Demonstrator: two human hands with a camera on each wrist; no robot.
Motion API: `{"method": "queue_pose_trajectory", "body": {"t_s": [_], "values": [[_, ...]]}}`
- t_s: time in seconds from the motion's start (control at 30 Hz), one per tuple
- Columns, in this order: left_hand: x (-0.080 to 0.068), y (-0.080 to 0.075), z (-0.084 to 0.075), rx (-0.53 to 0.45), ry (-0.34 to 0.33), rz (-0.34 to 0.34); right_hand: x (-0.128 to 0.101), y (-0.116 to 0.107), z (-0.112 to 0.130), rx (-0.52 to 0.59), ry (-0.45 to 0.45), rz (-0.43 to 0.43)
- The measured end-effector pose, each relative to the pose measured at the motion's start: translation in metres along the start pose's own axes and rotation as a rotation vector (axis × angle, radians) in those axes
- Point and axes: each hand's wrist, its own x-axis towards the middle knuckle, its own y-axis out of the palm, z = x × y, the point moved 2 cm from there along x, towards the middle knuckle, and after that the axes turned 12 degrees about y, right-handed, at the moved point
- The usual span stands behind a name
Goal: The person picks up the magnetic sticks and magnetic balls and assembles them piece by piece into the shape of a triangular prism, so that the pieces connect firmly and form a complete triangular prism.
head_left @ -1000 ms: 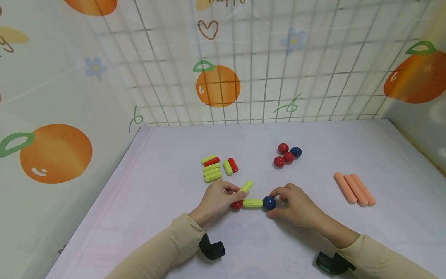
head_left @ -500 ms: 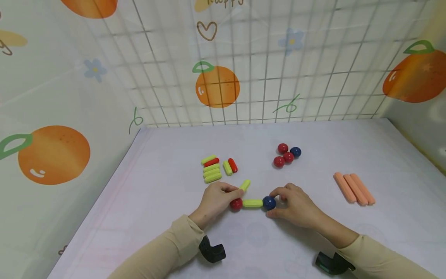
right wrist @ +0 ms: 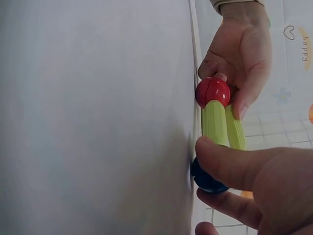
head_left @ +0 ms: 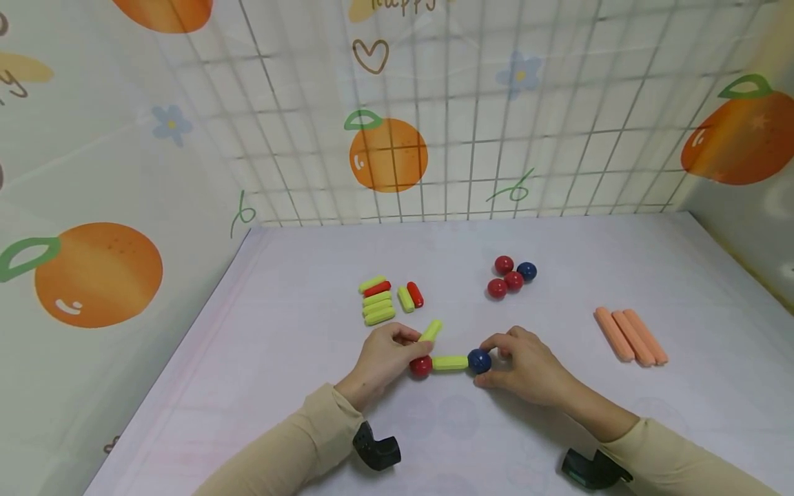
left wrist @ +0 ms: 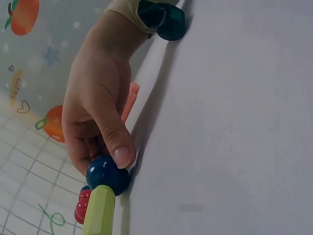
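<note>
Head view: short sticks (head_left: 378, 300) lie mid-frame, loose balls (head_left: 513, 281) upper right of them, peach sticks (head_left: 633, 337) at right. Low centre, my left hand (head_left: 383, 356) pinches a slanting yellow stick (head_left: 432, 330) by the red ball (head_left: 421, 366); my right hand (head_left: 528, 365), fingers bent, holds the blue ball (head_left: 479, 361). Left wrist: that ball's lower left, against my thumb. Right wrist: my right hand partly blocks it; upper right, "happy" (right wrist: 305, 49).
</note>
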Motion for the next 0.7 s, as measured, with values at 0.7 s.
{"method": "queue_pose_trajectory", "body": {"t_s": [0.7], "values": [[-0.0022, 0.0021, -0.0005, -0.008, 0.071, -0.004, 0.0006, 0.0004, 0.0008, -0.001, -0.007, -0.014]]}}
